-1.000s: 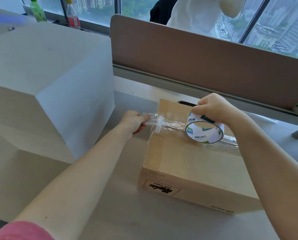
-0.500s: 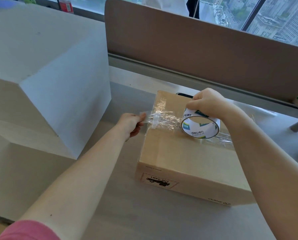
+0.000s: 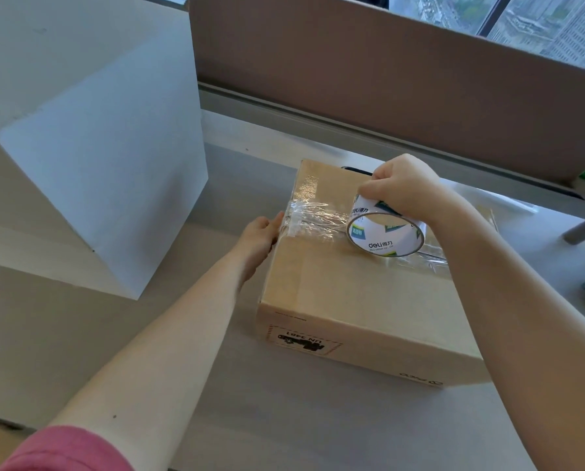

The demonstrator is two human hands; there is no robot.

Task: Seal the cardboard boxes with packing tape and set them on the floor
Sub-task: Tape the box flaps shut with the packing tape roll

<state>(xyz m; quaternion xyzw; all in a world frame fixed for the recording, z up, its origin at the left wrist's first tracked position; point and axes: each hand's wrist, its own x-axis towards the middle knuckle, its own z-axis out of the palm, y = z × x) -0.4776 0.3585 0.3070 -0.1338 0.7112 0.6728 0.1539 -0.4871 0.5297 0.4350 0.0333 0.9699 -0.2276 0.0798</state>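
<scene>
Cardboard box (image 3: pixel 352 300) now taped — left hand (image 3: pixel 260 232) flat on its side, right hand (image 3: pixel 403 192) gripping tape roll (image 3: pixel 384 232).

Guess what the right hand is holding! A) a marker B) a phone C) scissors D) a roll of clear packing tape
D: the right hand grips a roll of clear packing tape on top of the brown cardboard box, with a clear strip stretched to the box's left edge.
</scene>
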